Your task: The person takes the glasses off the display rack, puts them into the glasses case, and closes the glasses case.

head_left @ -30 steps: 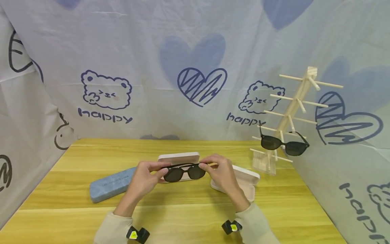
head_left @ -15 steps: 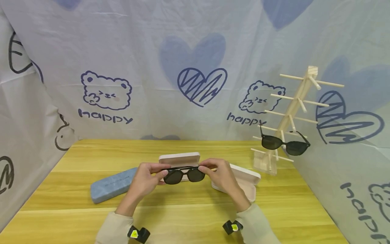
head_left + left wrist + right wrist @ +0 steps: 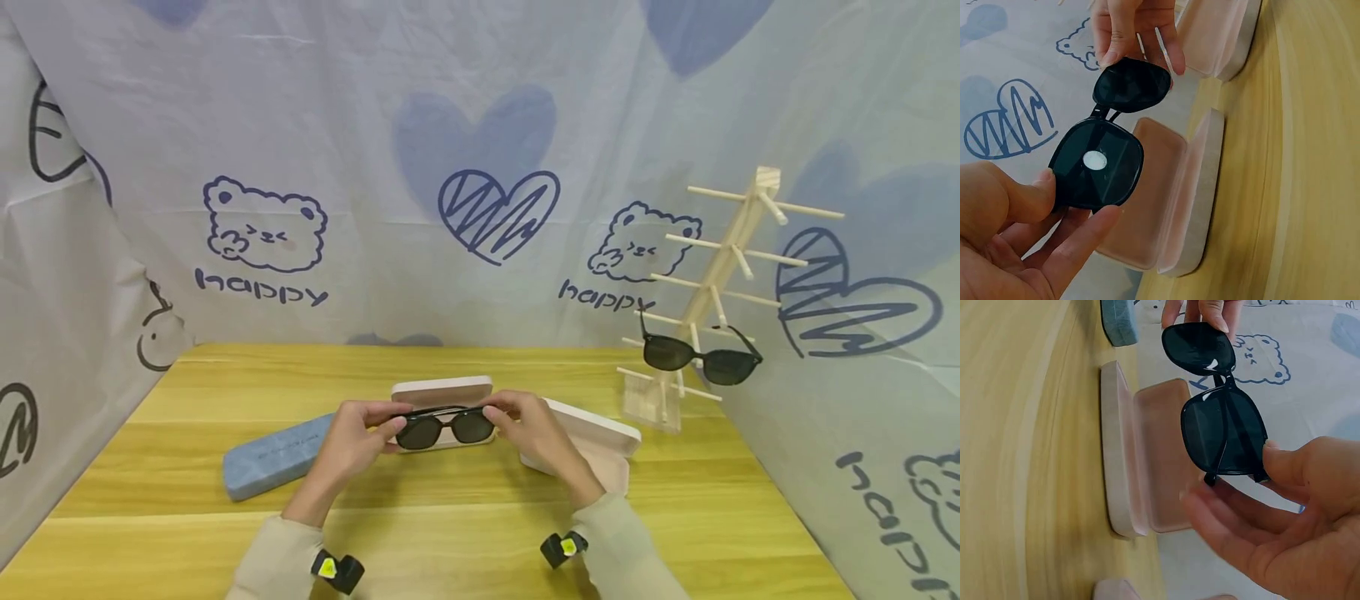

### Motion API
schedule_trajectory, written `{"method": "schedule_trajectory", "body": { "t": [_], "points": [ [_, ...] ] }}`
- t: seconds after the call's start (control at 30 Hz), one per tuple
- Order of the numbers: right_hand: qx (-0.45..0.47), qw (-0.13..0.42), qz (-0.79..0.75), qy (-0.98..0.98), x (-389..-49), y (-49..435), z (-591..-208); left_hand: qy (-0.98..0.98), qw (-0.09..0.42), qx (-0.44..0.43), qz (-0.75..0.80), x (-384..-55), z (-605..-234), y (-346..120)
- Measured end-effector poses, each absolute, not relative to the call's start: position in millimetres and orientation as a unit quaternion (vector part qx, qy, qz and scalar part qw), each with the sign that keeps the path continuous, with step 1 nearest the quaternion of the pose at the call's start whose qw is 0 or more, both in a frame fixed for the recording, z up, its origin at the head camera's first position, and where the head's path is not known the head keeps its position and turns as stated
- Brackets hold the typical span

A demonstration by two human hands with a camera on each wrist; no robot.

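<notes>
Both hands hold a pair of black sunglasses (image 3: 420, 432) by its two ends, lenses toward the head camera. My left hand (image 3: 354, 442) pinches one end between thumb and fingers; my right hand (image 3: 534, 432) pinches the other. In the right wrist view, the temples appear folded behind the dark lenses (image 3: 1219, 434). Just behind and below the sunglasses, a whitish glasses case (image 3: 442, 388) stands open on the table. Its pink lining (image 3: 1141, 187) shows in the left wrist view. The sunglasses partly cover this case in the head view.
A blue glasses case (image 3: 273, 458) lies closed to the left, partly behind the left hand. Another whitish case (image 3: 600, 429) stands open at the right, partly hidden by the right hand. Further right, a wooden peg stand (image 3: 708, 287) carries a second pair of sunglasses (image 3: 727, 367).
Over the last half second, the sunglasses have shifted slightly left and up, with the right hand moving left along with them. The cases and the stand remain in place.
</notes>
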State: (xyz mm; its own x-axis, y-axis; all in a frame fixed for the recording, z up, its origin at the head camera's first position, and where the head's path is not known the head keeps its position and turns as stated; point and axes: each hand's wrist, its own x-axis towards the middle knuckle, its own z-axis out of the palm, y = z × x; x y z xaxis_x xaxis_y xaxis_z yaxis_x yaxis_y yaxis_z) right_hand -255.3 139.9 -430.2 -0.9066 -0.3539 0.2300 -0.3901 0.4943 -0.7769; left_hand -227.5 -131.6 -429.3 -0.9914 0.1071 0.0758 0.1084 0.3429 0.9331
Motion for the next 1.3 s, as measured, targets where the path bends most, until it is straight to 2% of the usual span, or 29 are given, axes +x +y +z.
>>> {"method": "schedule_trajectory", "body": {
  "t": [0.13, 0.63, 0.97, 1.3],
  "points": [
    [0.222, -0.003, 0.479, -0.849, -261.4, 137.1, -435.5, -0.818, 0.004, -0.063, -0.572, -232.3, -432.9, -132.7],
    [0.118, 0.015, 0.438, -0.891, -287.5, 120.5, -450.9, -0.849, 0.035, -0.038, -0.526, -258.9, -456.9, -139.0],
    [0.099, 0.023, 0.439, -0.893, -297.2, 114.1, -466.4, -0.863, 0.047, -0.008, -0.504, -268.5, -467.9, -133.3],
    [0.125, 0.064, 0.376, -0.916, -300.7, 112.0, -473.4, -0.881, 0.042, 0.002, -0.472, -270.9, -469.8, -130.0]
  ]
}}
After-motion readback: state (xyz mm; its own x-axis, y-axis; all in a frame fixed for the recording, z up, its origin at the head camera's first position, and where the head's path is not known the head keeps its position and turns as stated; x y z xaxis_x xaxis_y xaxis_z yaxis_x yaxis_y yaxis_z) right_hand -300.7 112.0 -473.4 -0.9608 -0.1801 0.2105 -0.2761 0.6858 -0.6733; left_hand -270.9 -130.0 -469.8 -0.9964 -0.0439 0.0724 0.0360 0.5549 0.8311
